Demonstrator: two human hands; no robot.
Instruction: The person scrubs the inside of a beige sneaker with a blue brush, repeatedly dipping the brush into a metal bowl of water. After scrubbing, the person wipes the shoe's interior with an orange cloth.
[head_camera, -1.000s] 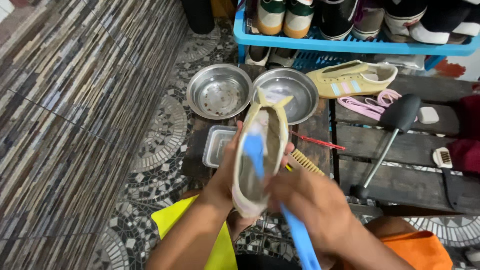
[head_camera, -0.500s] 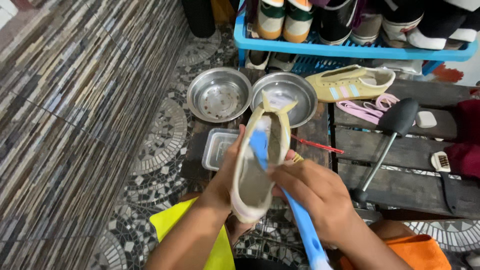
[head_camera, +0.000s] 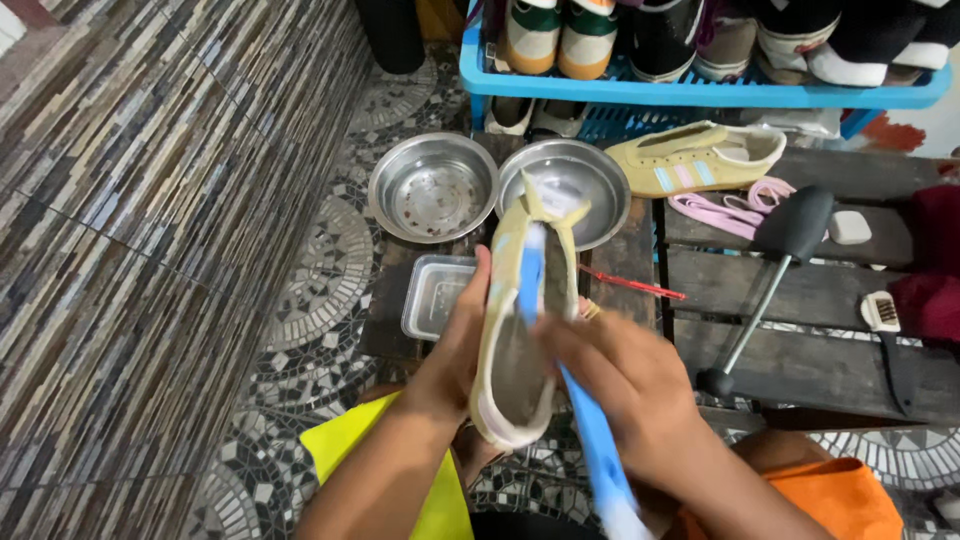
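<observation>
My left hand (head_camera: 455, 355) grips a pale yellow sneaker (head_camera: 520, 330) from its left side, holding it up with the opening facing me and the toe pointing away. My right hand (head_camera: 625, 385) is closed around the handle of a blue brush (head_camera: 590, 440). The brush's head reaches inside the sneaker and looks blurred. The sneaker's tongue flares out at the far end, over a steel bowl (head_camera: 570, 185).
A second steel bowl (head_camera: 432, 188) and a clear plastic tub (head_camera: 432, 297) sit on a dark wooden pallet (head_camera: 800, 290). The matching sneaker (head_camera: 695, 158), pink laces (head_camera: 725, 208), a black shoe tree (head_camera: 780, 260), a small brush (head_camera: 885, 320) and a blue shoe rack (head_camera: 700, 90) lie beyond. A tiled wall runs along the left.
The sneaker stays held in my left hand while the blue brush slides back and forth inside it. My right hand has shifted slightly along the shoe.
</observation>
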